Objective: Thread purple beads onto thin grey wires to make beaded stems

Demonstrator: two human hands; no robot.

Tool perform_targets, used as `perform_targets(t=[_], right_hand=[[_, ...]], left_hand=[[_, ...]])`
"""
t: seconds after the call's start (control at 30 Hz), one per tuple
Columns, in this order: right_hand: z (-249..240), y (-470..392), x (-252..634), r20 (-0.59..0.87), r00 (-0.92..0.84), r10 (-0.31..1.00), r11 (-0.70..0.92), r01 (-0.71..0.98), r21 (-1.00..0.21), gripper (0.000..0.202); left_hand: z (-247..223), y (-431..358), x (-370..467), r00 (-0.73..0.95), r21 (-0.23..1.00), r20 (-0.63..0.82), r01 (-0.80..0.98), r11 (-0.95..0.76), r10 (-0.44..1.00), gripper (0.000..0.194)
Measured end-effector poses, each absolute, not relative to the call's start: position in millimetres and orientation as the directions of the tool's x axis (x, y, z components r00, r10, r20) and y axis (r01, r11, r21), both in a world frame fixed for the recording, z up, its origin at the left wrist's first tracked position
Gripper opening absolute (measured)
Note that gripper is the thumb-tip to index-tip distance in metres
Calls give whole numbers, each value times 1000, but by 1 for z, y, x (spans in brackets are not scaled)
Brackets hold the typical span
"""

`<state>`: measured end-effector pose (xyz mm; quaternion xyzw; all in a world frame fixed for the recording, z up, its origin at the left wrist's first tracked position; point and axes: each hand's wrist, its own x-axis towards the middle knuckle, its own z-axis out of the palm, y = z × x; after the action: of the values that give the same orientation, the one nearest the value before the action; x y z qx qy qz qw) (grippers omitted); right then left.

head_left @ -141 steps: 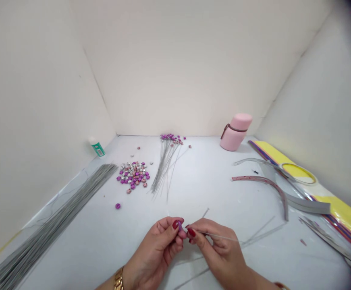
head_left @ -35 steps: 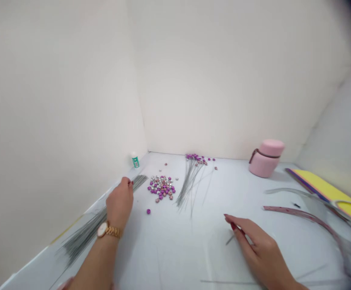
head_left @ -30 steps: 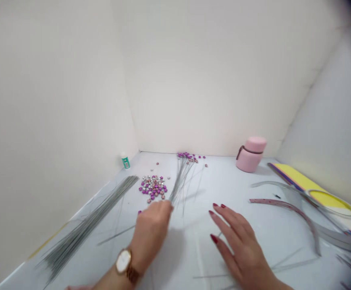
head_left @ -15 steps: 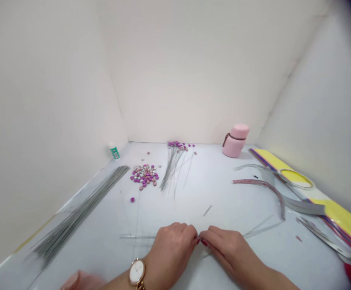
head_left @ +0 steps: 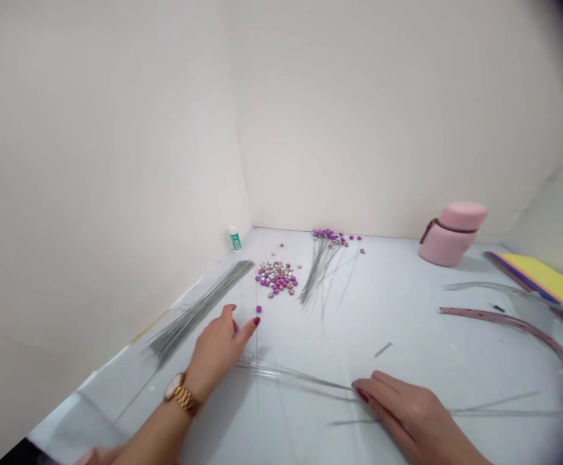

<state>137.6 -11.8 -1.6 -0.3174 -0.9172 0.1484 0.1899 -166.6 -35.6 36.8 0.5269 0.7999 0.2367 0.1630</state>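
Observation:
My left hand (head_left: pixel 219 349), wearing a gold watch, is stretched out over the table with thumb and forefinger apart and holds nothing. Just beyond its thumb lies a single purple folded star (head_left: pixel 258 309). The fingers of my right hand (head_left: pixel 407 407) are pressed together on the end of some thin grey wires (head_left: pixel 295 374), which run left across the table. More wires (head_left: pixel 499 410) stick out to the right behind that hand. Past the left hand is a pile of purple, pink and silver stars (head_left: pixel 276 278).
A wire bundle (head_left: pixel 198 310) lies at the left. Star-tipped wires (head_left: pixel 316 271) rest at the back. A small green-and-white bottle (head_left: pixel 235 239), a pink flask (head_left: pixel 453 234), curved strips (head_left: pixel 509 320) and yellow sheets (head_left: pixel 547 274) surround the work area.
My hands were together at the front. The left has moved away, forward and left, opening towards the purple star, while the right stays on the wires. The view has turned left.

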Motion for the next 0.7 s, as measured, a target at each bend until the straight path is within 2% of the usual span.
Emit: perform_targets(t=[0.17,0.3,0.37,0.43,0.47,0.53,0.6,0.67,0.7], right_hand=[[-4,-16,136,284,-743,606,793,533,-297,25],[-7,-16,135,293,-755,587,807,518,-284,24],[-4,-16,135,287,-772,568,820,501,-275,25],[2,-17,136,249,-792,557,827,500,-258,28],[6,-18,139,216,-801,558,825,507,-250,29],[13,-20,150,150,-806,573,810,528,-257,29],[20,-23,166,107,-790,603,776,552,-304,28],[25,-27,185,88,-751,654,723,587,-364,28],[26,-30,194,87,-726,682,695,606,-388,28]], left_hand=[[23,-24,-162,-369,694,-49,656,297,928,48],[26,-42,-166,-367,821,-45,516,244,929,46],[34,-53,-170,-387,906,-25,381,185,922,43],[45,-61,-174,-463,996,-34,57,68,886,37],[51,-64,-177,-512,998,-30,-58,0,858,32],[65,-65,-182,-609,977,36,-145,-156,793,23],[80,-64,-183,-675,934,172,-120,-337,717,16],[91,-62,-177,-707,909,259,-53,-414,658,17],[95,-61,-171,-675,906,300,-18,-422,674,18]])
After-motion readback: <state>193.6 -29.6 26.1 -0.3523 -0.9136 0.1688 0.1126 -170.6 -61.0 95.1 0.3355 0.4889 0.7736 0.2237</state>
